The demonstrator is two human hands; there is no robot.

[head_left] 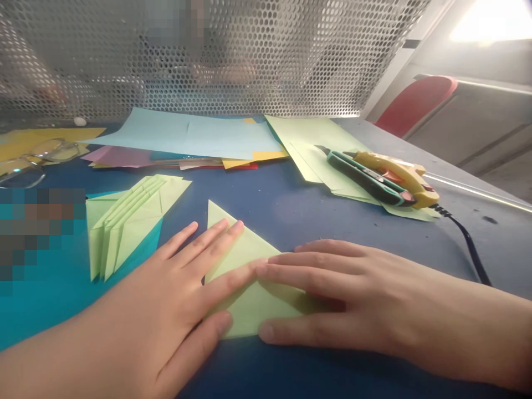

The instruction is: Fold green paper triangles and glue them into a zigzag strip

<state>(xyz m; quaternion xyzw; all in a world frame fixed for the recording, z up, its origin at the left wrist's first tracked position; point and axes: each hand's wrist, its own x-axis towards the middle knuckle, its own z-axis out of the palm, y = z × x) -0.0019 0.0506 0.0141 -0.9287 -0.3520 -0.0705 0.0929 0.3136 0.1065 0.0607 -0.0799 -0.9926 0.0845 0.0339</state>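
A light green sheet of paper (pixel 249 313), folded into a triangle, lies flat on the blue table in front of me. My left hand (pixel 187 282) rests over its left side with fingers spread, the index fingertip near the middle of the slanted edge. From the other side, my right hand (pixel 344 288) lies on the paper's right part with fingers stretched out, its fingertips meeting the left index finger. The right thumb touches the lower edge. The paper's right corner is hidden under my right hand. To the left stand several folded green paper pieces (pixel 133 216) grouped together.
Blue sheets (pixel 199 133) and other coloured papers lie at the back. A green utility knife (pixel 366 177) and a yellow glue gun (pixel 399 174) with a black cord rest on green sheets (pixel 303 149). Eyeglasses (pixel 54 149) sit at left. A perforated metal panel (pixel 266 61) borders the back.
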